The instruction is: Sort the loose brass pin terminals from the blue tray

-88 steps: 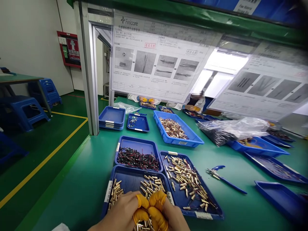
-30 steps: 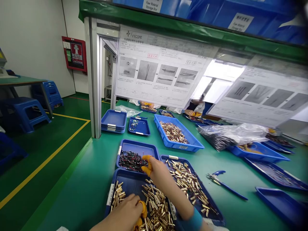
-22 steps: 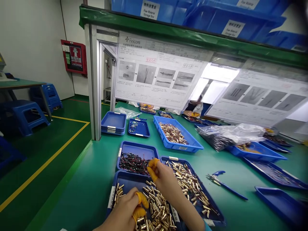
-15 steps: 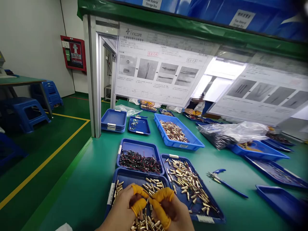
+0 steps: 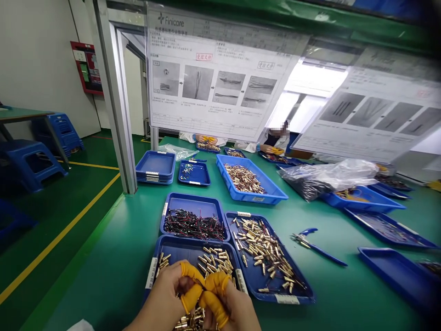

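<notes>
My left hand point(image 5: 175, 292) and my right hand point(image 5: 223, 299) meet over the near blue tray point(image 5: 175, 243), with yellow finger cots on thumbs and forefingers. Both are closed in a pinch, fingertips together. What they pinch is too small and covered to make out; a thin dark bit shows between the tips. Brass tubes point(image 5: 215, 261) lie loose in the tray around and beneath my hands. Just behind is a blue tray of black and red wires point(image 5: 193, 225). To the right, another tray holds brass pieces with wires point(image 5: 265, 250).
Blue-handled pliers point(image 5: 319, 247) lie open to the right. Farther back are a large blue bin point(image 5: 275, 194) of brass parts, stacked blue trays point(image 5: 155, 165) and a plastic bag point(image 5: 330, 179). Instruction sheets point(image 5: 213, 78) hang overhead. Across the table, co-workers' hands point(image 5: 272, 150) show over trays.
The view has shifted, so the table things sit slightly higher and farther left. My hands stay pinched together over the near tray, with small finger movement.
</notes>
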`<state>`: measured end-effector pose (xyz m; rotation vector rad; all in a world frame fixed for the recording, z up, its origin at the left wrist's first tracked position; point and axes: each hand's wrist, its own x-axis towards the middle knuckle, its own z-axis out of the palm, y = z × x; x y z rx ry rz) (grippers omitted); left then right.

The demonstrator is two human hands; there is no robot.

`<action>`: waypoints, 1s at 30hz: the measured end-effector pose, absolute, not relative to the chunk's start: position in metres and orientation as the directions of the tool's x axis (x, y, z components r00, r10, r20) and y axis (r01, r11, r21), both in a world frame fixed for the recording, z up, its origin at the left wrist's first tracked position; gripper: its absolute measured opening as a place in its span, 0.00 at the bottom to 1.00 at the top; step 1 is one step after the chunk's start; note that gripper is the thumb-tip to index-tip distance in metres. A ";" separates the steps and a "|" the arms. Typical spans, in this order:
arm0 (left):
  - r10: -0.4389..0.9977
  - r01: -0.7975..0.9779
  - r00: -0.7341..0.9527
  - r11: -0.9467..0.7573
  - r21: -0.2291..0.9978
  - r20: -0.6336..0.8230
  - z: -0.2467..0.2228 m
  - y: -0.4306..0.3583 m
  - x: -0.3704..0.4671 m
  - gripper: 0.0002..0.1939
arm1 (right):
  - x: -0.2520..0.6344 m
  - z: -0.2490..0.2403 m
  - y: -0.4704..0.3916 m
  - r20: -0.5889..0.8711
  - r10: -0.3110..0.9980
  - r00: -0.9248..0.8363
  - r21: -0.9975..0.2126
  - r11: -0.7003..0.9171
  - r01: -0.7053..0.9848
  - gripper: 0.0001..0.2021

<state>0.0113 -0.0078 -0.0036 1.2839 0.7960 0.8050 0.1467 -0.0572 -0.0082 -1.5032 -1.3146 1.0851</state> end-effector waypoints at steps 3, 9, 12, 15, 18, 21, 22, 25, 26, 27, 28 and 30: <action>0.863 -0.103 0.496 0.167 0.981 -0.095 -0.002 -0.008 0.012 0.10 | 0.145 -0.008 -0.057 -0.106 0.993 0.044 -0.987 -0.110 0.115 0.16; 0.916 -0.095 0.375 0.190 0.977 -0.142 0.000 -0.003 0.006 0.09 | 0.150 -0.001 -0.052 -0.179 0.980 0.091 -0.959 -0.153 -0.238 0.18; 0.958 -0.050 0.250 0.155 0.987 -0.137 -0.002 0.002 0.004 0.08 | 0.159 0.000 -0.048 -0.240 0.964 0.111 -0.936 -0.200 -0.289 0.20; 0.960 -0.064 0.235 0.170 0.983 -0.151 -0.005 0.004 0.003 0.08 | 0.162 -0.002 -0.049 -0.250 0.962 0.107 -0.946 -0.219 -0.238 0.21; 0.939 -0.147 0.309 0.205 0.968 -0.152 -0.006 0.003 0.005 0.10 | 0.158 -0.004 -0.053 -0.199 0.961 0.190 -0.979 -0.186 -0.084 0.21; 0.928 -0.171 0.344 0.215 0.961 -0.146 -0.002 0.000 0.006 0.10 | 0.154 -0.006 -0.056 -0.092 0.962 0.258 -0.987 -0.122 0.101 0.20; 0.927 -0.158 0.343 0.216 0.964 -0.151 -0.001 0.000 0.006 0.09 | 0.153 -0.007 -0.056 -0.054 0.963 0.263 -0.984 -0.096 0.151 0.20; 0.926 -0.099 0.337 0.214 0.972 -0.169 0.003 -0.002 0.006 0.08 | 0.152 -0.013 -0.055 0.037 0.970 0.241 -0.965 -0.028 0.262 0.20; 0.929 -0.084 0.334 0.201 0.976 -0.163 0.003 -0.002 0.006 0.07 | 0.151 -0.015 -0.055 0.060 0.972 0.226 -0.953 -0.011 0.301 0.20; 0.932 -0.074 0.330 0.183 0.980 -0.149 0.003 -0.002 0.006 0.07 | 0.151 -0.016 -0.055 0.081 0.974 0.213 -0.940 0.003 0.342 0.19; 0.936 -0.067 0.326 0.164 0.984 -0.134 0.003 -0.002 0.006 0.06 | 0.151 -0.017 -0.056 0.099 0.974 0.203 -0.926 0.015 0.378 0.19; 0.940 -0.061 0.321 0.140 0.988 -0.113 0.002 -0.003 0.006 0.05 | 0.151 -0.018 -0.057 0.126 0.972 0.199 -0.904 0.030 0.425 0.18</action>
